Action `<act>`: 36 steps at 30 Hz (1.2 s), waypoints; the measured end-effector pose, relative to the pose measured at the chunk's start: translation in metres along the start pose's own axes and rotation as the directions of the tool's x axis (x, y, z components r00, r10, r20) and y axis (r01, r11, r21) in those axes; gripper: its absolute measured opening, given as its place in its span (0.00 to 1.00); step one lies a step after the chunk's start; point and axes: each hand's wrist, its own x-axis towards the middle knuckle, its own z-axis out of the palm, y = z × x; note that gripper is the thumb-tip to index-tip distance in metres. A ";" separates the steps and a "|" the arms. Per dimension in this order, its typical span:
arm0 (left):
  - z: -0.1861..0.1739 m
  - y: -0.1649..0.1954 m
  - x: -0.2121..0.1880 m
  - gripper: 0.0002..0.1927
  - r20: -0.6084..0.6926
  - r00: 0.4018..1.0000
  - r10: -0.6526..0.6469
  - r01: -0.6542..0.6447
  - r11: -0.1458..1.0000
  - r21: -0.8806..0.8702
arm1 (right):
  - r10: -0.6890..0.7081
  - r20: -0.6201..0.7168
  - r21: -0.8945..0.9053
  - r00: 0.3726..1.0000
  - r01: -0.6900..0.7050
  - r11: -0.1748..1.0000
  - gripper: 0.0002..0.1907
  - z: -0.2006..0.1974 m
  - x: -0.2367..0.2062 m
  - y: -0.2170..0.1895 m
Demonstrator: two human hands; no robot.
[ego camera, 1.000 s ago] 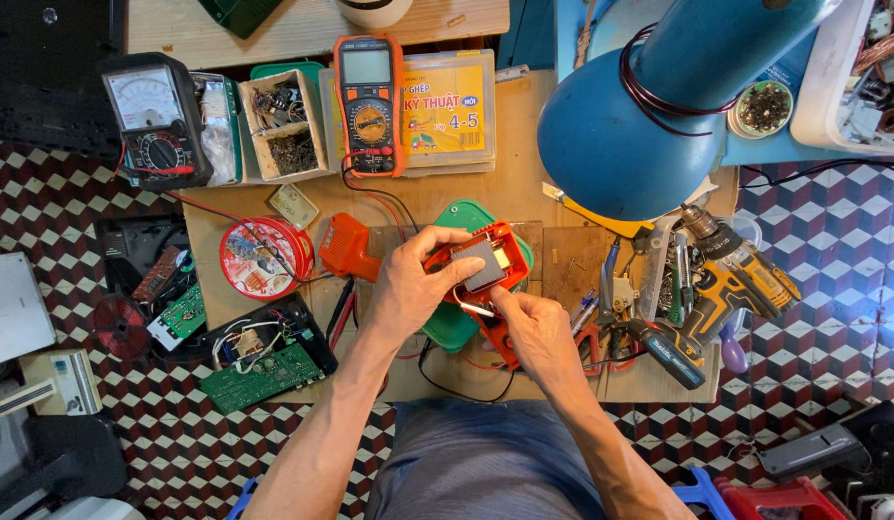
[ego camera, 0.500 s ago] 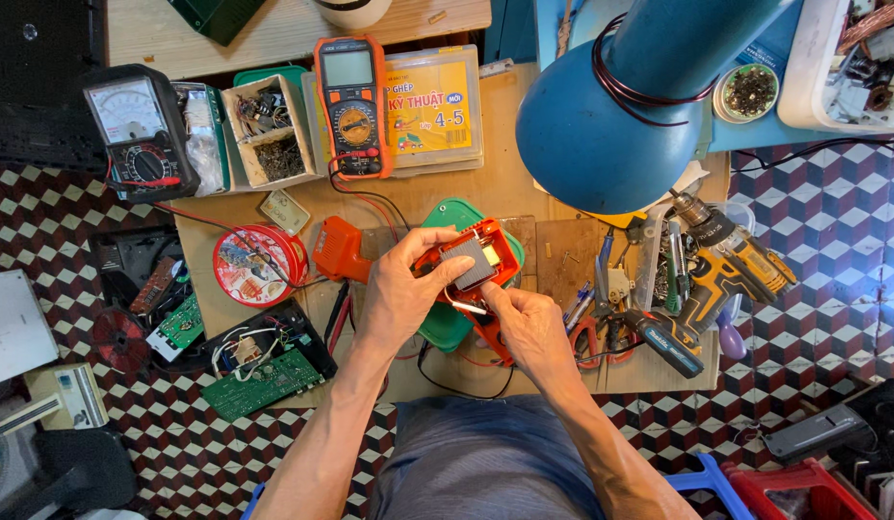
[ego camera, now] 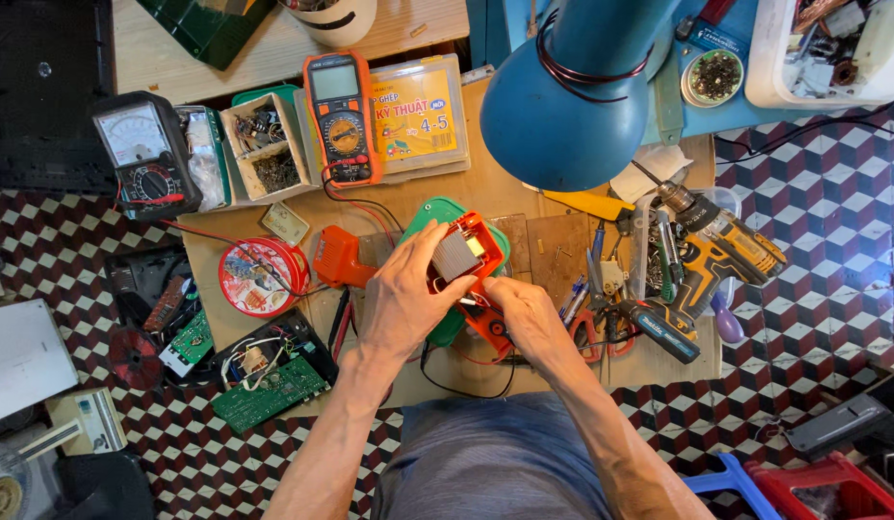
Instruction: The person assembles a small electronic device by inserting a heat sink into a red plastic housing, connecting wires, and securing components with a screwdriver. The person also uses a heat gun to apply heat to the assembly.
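My left hand (ego camera: 408,299) grips an opened red plastic device (ego camera: 473,252) with a grey metal transformer block inside it, held over the small wooden bench (ego camera: 538,207). My right hand (ego camera: 526,318) pinches the lower part of the same red casing, fingers at its wiring. A green lid-like piece (ego camera: 445,212) lies under the device. A separate orange-red cover piece (ego camera: 337,258) rests just left of my left hand.
An orange digital multimeter (ego camera: 339,117) and a black analog meter (ego camera: 144,154) sit at the back left. A blue lamp shade (ego camera: 572,106) hangs over the right. A cordless drill (ego camera: 721,255), screwdrivers, a solder reel (ego camera: 259,277) and green circuit boards (ego camera: 269,393) surround the bench.
The view has shifted slightly. Both hands stay on the red device, with only small finger movements at its lower end.
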 end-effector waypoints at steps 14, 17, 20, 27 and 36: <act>0.012 0.005 -0.005 0.33 0.021 1.000 0.002 -0.003 1.000 0.029 | -0.056 -0.030 -0.076 0.998 0.053 0.996 0.20 -0.005 -0.001 0.017; 0.013 0.005 -0.007 0.33 0.028 1.000 -0.004 0.003 1.000 0.028 | -0.078 -0.001 -0.038 0.997 0.078 0.996 0.20 -0.007 0.000 0.019; 0.015 0.005 -0.009 0.33 0.037 0.999 -0.013 0.012 0.999 0.038 | -0.083 0.006 -0.004 0.997 0.083 0.997 0.19 -0.007 -0.001 0.018; 0.022 0.004 -0.012 0.34 0.012 0.999 0.052 -0.053 0.992 0.115 | -0.097 0.010 0.010 0.995 0.097 0.995 0.19 -0.006 -0.003 0.014; 0.023 0.006 -0.015 0.33 0.021 0.998 0.056 -0.058 0.989 0.139 | -0.090 0.001 0.029 0.996 0.090 0.996 0.18 -0.005 -0.008 0.014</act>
